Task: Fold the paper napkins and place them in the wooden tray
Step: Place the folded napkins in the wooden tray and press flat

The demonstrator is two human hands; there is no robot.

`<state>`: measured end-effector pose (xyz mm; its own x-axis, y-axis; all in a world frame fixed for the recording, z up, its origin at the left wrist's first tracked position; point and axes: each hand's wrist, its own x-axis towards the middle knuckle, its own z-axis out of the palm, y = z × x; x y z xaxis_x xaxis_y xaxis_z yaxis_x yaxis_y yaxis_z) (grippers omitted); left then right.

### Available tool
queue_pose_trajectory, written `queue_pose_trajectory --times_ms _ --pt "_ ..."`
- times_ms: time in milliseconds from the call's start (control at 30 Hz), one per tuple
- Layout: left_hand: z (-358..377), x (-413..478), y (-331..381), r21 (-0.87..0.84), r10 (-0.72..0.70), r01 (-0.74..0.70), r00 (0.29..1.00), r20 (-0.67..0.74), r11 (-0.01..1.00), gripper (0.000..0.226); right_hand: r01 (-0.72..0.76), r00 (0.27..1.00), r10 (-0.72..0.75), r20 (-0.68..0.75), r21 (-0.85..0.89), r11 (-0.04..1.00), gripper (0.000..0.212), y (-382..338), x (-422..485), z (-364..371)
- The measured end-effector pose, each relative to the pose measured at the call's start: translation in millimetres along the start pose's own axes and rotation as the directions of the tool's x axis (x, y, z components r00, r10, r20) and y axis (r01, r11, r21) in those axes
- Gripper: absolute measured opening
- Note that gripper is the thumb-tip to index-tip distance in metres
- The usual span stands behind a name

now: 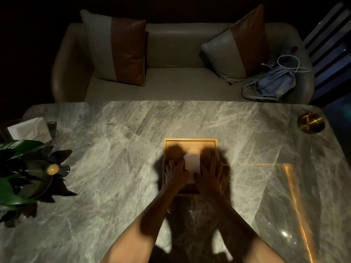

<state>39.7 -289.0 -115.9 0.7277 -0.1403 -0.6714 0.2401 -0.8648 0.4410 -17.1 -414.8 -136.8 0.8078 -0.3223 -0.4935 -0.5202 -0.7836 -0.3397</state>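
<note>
Two bare hands work over a wooden tray on a broad grey marble counter, seen from above in dim light. Beyond the tray, past the counter's far edge, stands a pale sofa with two cushions. Far to the tray's left sits a leafy plant, and far to its right a small brass dish. Inside the tray, near its middle, lies a white folded paper napkin, narrow and upright in the view. The left hand rests flat with fingers spread on the napkin's left side; the right hand lies flat, fingers together, against its right side. Neither grips it. This looks like the placing step, the fold being pressed or squared in the tray. The next move probably calls for lifting both hands away without dragging the fold open; any remaining unfolded napkins cannot be made out.
</note>
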Motion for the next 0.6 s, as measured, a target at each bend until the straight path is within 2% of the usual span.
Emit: queue_pose_trajectory --times_ms 300,467,600 --pt "-3 -7 5 -0.051 -0.015 0.013 0.999 -0.032 0.999 0.07 -0.002 1.0 0.002 -0.002 0.06 0.998 0.054 -2 -7 -8" --pt "8 -22 -2 -0.094 -0.112 0.11 0.994 -0.01 0.989 0.06 -0.034 0.996 0.039 -0.078 0.057 0.998 0.042 9 -20 3" --pt "17 -29 -8 -0.093 -0.116 0.115 0.993 -0.002 0.989 0.055 -0.031 0.997 0.037 -0.07 0.083 0.996 0.038 12 -28 11"
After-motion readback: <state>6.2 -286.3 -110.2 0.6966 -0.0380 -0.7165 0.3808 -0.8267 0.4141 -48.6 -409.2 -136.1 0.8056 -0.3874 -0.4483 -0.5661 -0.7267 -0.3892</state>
